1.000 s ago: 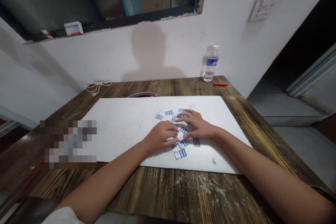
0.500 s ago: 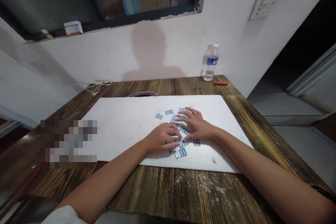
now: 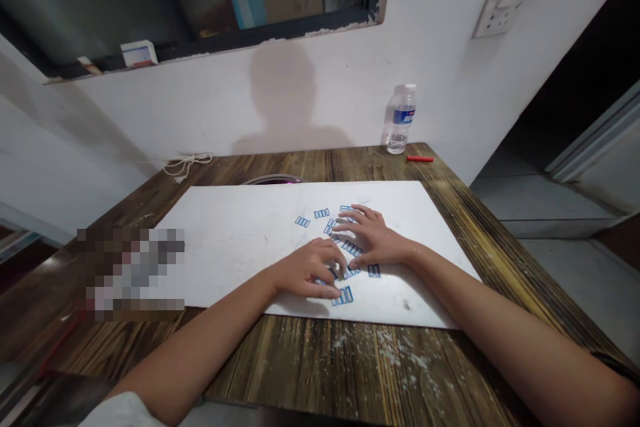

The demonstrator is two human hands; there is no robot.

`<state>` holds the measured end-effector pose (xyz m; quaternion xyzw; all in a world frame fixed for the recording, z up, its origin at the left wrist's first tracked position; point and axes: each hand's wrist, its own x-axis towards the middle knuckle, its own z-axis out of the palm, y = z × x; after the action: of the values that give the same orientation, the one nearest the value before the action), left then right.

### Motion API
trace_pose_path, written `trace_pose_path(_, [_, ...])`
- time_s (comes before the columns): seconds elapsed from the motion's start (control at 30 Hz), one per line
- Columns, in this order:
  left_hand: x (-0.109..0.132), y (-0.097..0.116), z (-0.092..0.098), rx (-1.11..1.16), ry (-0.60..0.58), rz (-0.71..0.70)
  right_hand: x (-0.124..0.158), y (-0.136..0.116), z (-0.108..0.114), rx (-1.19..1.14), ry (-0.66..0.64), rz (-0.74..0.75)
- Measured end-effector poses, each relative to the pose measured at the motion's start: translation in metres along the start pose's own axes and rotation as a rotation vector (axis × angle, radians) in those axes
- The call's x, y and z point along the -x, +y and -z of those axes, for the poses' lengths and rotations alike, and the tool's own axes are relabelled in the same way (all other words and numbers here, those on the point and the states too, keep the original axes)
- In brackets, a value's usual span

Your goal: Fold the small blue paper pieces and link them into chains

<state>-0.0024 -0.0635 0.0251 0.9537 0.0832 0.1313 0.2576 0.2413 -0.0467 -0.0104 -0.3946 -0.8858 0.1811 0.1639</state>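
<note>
Evidently, we find the left hand [image 3: 311, 268] curled, thumb and fingers apart, and the right hand [image 3: 375, 240] spread. Flat, blue-and-white rectangular pieces [image 3: 352, 249] lie beneath and between them; contact we cannot confirm. We judge this a positioning step; the next move needs light fingertips.

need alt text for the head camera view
A left hand and a right hand reach over small blue-edged pieces on a white board on a wooden table. Behind the board, a clear bottle stands beside a red stick.
</note>
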Motion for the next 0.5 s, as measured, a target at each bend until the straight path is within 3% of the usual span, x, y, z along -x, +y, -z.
trace_pose_path(0.2, [0.003, -0.005, 0.002, 0.029, 0.184, 0.039, -0.001, 0.001, -0.003, 0.007, 0.018, -0.035])
trace_pose_path(0.37, [0.004, -0.002, -0.002, -0.045, 0.021, -0.008, 0.000, -0.004, -0.003, 0.074, 0.029, -0.028])
trace_pose_path(0.5, [0.000, 0.007, -0.005, -0.071, -0.044, -0.034, 0.000, -0.007, -0.003, 0.108, 0.030, -0.036])
